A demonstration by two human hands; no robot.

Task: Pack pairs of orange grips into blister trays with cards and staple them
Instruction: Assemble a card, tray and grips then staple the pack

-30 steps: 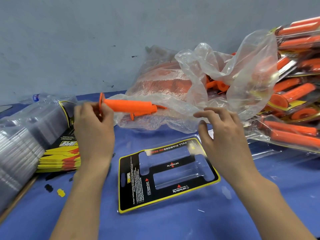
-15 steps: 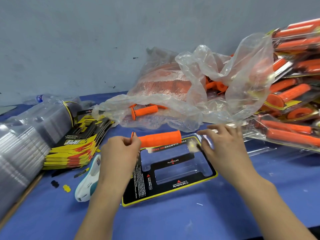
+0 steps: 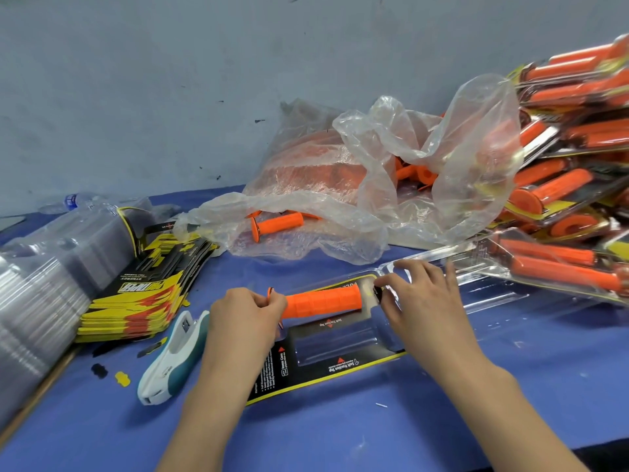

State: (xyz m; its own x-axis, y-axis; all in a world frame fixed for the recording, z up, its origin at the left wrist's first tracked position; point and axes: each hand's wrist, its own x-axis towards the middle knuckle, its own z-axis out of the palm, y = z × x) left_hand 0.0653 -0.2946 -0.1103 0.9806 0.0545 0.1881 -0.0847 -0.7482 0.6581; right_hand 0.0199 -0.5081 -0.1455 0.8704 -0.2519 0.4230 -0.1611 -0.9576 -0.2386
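An orange grip lies across the far slot of a clear blister tray with its black-and-yellow card, in the middle of the blue table. My left hand pinches the grip's flanged left end. My right hand pinches the tray's right edge next to the grip's other end. The near slot of the tray holds nothing. A second loose grip lies on a crumpled clear plastic bag behind the tray.
A white and teal stapler lies left of the tray. A stack of printed cards and a pile of clear trays fill the left side. Finished packs are heaped at the right. A wall closes the back.
My left hand brought the grip down from in front of the bag onto the tray's far slot. My right hand moved down to the tray's right edge.
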